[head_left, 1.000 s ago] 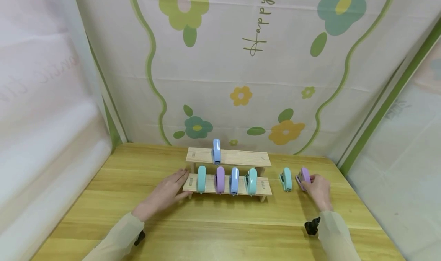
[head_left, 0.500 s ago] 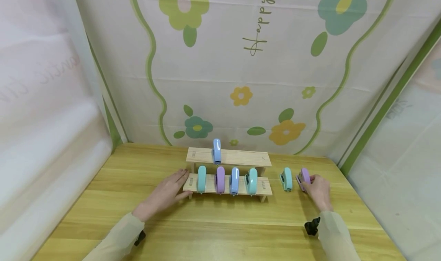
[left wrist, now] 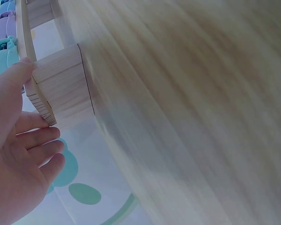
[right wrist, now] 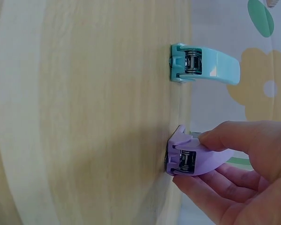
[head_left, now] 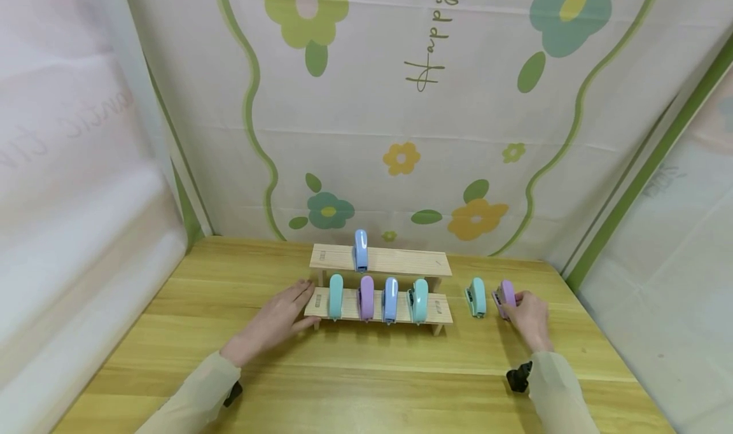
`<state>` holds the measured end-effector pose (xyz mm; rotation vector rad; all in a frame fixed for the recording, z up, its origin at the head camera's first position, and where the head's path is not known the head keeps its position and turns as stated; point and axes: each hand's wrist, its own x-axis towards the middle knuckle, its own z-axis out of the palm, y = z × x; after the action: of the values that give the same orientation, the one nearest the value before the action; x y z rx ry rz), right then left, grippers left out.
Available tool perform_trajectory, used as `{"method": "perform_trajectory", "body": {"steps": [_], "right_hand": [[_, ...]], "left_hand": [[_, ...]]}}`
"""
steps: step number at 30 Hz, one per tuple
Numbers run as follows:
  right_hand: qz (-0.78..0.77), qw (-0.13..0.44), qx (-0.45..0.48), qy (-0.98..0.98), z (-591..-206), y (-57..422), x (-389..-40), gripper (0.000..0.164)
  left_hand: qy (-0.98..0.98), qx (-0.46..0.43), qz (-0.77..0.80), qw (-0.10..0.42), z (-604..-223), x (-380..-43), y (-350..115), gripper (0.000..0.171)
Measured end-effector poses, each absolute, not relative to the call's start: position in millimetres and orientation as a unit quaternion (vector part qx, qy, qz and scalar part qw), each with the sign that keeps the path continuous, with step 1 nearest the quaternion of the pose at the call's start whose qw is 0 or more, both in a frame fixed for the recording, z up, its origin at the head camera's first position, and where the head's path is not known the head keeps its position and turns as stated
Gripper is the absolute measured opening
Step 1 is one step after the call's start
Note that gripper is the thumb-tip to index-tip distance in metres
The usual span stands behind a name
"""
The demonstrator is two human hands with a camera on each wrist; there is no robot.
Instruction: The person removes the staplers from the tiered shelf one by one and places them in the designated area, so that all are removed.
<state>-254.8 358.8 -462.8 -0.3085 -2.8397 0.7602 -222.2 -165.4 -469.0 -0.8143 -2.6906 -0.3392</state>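
Observation:
My right hand (head_left: 529,319) pinches a purple stapler (right wrist: 203,161) between thumb and fingers. In the right wrist view its base sits at the wood tabletop. Beside it a teal stapler (head_left: 477,297) stands apart on the table. My left hand (head_left: 272,322) holds the left end of the low wooden shelf (head_left: 350,310), thumb at the front edge and fingers toward the back, as the left wrist view shows. Along that shelf stand a teal stapler (head_left: 336,297), a purple stapler (head_left: 366,299), a blue stapler (head_left: 390,300) and another teal stapler (head_left: 420,301).
Behind the low shelf is a higher wooden shelf (head_left: 409,263) bearing one blue stapler (head_left: 361,251) toward its left. A printed fabric backdrop (head_left: 343,116) rises at the table's back edge, and white fabric hangs at both sides. Bare tabletop (head_left: 366,383) lies in front.

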Motion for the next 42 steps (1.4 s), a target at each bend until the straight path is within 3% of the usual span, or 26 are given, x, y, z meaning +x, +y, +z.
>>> {"method": "perform_trajectory", "body": {"steps": [24,42], "right_hand": [[0.255,0.070,-0.108,-0.959,-455.5,357.3,-248.3,0.048],[0.277,0.117,-0.078,-0.951,-411.9,332.1,-234.7,0.050]], "left_hand": [[-0.942,-0.277,-0.115,0.153,-470.3,-222.6,-164.8,0.075],[-0.940,-0.282,-0.119,0.150,-471.1,-223.9,-165.6,0.074]]}}
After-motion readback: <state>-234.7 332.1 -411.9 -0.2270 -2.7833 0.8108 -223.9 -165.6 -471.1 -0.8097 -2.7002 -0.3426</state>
